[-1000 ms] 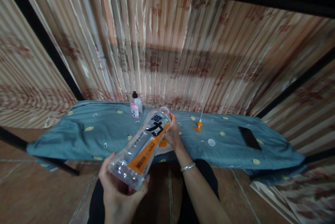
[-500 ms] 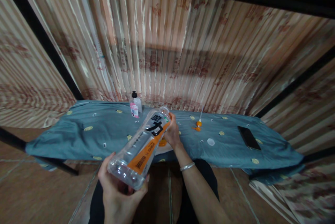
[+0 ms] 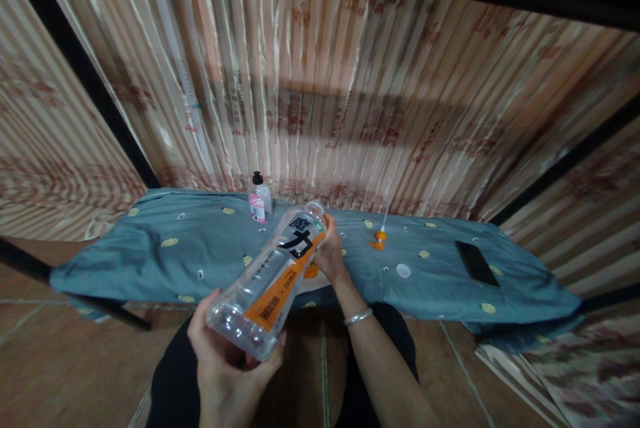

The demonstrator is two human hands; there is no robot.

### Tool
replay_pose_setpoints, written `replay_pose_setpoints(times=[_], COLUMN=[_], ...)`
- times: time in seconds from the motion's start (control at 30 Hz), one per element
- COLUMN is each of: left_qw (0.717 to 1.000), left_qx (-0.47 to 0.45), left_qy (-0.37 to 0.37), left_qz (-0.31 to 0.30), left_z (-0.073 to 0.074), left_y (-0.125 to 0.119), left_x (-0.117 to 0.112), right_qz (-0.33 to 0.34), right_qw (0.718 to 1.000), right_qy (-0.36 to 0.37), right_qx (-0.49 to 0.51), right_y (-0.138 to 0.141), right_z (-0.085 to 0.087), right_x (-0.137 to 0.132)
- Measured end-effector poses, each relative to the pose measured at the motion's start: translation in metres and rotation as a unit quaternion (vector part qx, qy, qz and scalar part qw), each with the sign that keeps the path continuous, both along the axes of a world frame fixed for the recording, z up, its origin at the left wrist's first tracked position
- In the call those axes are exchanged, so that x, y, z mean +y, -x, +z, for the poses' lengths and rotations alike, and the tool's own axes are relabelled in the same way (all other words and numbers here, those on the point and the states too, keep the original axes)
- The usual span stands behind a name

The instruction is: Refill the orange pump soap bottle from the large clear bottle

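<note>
I hold a large clear plastic bottle with an orange label and black lettering, tilted with its neck pointing away from me. My left hand is wrapped under its base. My right hand is closed around the neck end near the mouth, above the blue cloth. A silver bracelet sits on my right wrist. An orange piece shows just below the bottle, under my right hand.
A blue patterned cloth covers a low table. On it stand a small pink-labelled bottle with a black cap, an orange nozzle with a thin tube, a white cap and a black phone. Striped curtains hang behind.
Almost nothing has moved. The view has shifted slightly; both hands keep the same hold on the bottle.
</note>
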State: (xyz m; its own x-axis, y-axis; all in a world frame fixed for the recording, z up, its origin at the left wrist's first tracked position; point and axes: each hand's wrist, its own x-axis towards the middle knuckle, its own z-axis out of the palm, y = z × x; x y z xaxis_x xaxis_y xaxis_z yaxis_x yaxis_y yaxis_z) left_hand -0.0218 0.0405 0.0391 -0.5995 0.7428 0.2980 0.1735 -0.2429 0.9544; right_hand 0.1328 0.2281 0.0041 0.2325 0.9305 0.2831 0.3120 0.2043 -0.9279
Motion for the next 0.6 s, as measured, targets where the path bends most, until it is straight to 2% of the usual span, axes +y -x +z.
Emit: replay_pose_setpoints(times=[0.4, 0.6], left_qw=[1.0, 1.0], left_qx=[-0.013, 0.008], left_qy=[0.012, 0.006], left_qz=[0.004, 0.01], left_z=[-0.0013, -0.0014], left_y=[0.0019, 0.0018], left_x=[0.0003, 0.0004], right_qz=[0.001, 0.006], right_qw=[1.0, 1.0], right_qy=[-0.002, -0.011], right_qx=[-0.005, -0.009], right_y=[0.0003, -0.0008], right_z=[0.0017, -0.0007], right_x=[-0.0014, -0.0008])
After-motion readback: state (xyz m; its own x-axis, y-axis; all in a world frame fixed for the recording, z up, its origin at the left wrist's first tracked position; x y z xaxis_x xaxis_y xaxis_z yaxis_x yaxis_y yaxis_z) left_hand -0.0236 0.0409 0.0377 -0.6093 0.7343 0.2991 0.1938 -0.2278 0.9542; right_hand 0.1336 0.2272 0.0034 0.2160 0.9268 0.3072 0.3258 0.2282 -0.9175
